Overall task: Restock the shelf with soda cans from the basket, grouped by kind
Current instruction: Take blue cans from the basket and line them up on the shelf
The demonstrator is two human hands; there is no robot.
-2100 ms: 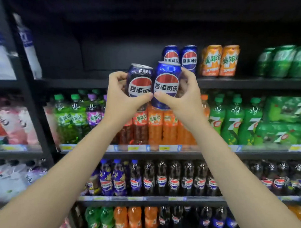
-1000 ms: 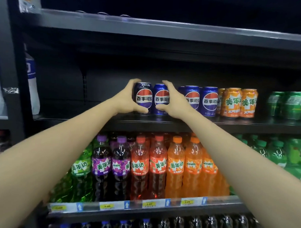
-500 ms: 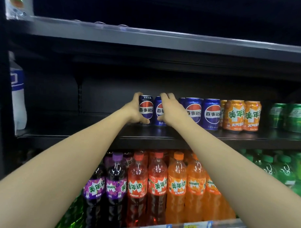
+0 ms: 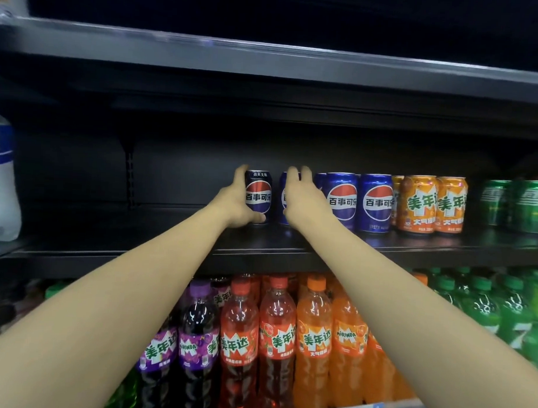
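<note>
Forearms reached up and away from where the person stood, crossing over rows of soft-drink bottles (image 4: 275,341) on the tier below the hands. Beyond them, the left hand (image 4: 235,204) was wrapped round a dark cola can (image 4: 259,196), thumb low across its front and fingers behind, the can standing upright on the shelf (image 4: 169,231). Just to its right, the right hand (image 4: 304,202) lay against a blue cola can (image 4: 282,198), fingers extended up over the top edge; most of that can was hidden, and whether the hand gripped or only pushed it I could not tell. Right of that hand stood more blue cola cans (image 4: 357,202), then orange soda cans (image 4: 434,205), with green cans (image 4: 517,205) further off. Left of the left hand the shelf ran dark and bare of cans. Full cans like these would likely feel heavy for their size, rigid yet dentable, with slick painted walls; a grasp round the middle of the body seemed safest. No basket was visible.
</note>
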